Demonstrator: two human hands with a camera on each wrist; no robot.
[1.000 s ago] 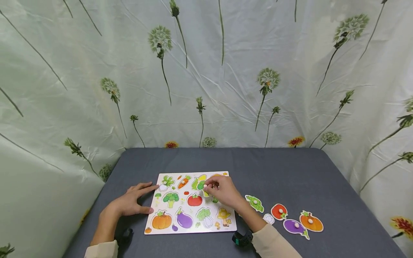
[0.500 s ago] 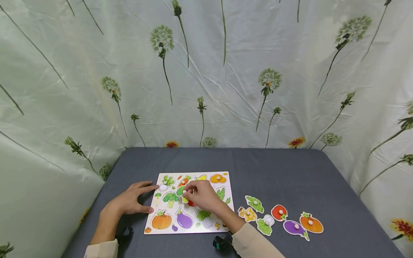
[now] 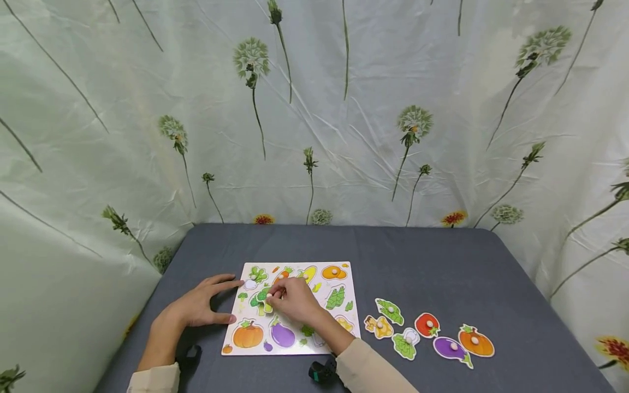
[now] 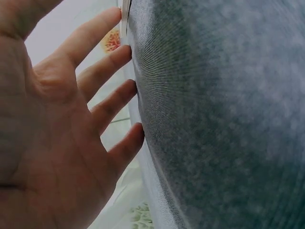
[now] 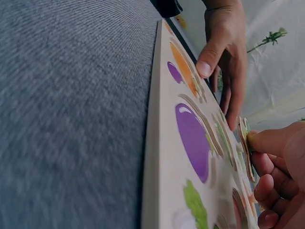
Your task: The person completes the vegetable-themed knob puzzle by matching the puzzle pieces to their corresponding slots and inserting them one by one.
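My right hand (image 3: 297, 300) pinches a broccoli puzzle piece (image 3: 263, 293) by its knob. The piece hovers tilted over the printed broccoli recess on the white vegetable puzzle board (image 3: 290, 352). In the right wrist view, the broccoli piece (image 5: 244, 138) stands nearly edge-on between thumb and fingers, and its contact with the board cannot be told. My left hand (image 3: 199, 305) lies at the board's left edge, fingers spread, with index finger and thumb touching that edge. Pieces with knobs sit in the board's top row, including an orange one (image 3: 333, 272); my right hand partly covers the carrot.
Loose pieces lie right of the board: a leafy green one (image 3: 390, 311), a yellow mushroom (image 3: 383, 328), a lettuce (image 3: 404, 347), a tomato (image 3: 426, 325), an eggplant (image 3: 449, 349) and a pumpkin (image 3: 476, 343). A grey cloth (image 3: 417, 256) covers the table; a floral curtain hangs behind.
My right hand has carried the broccoli piece leftward across the board, from near the corn to the broccoli recess. My left hand has stayed at the board's edge.
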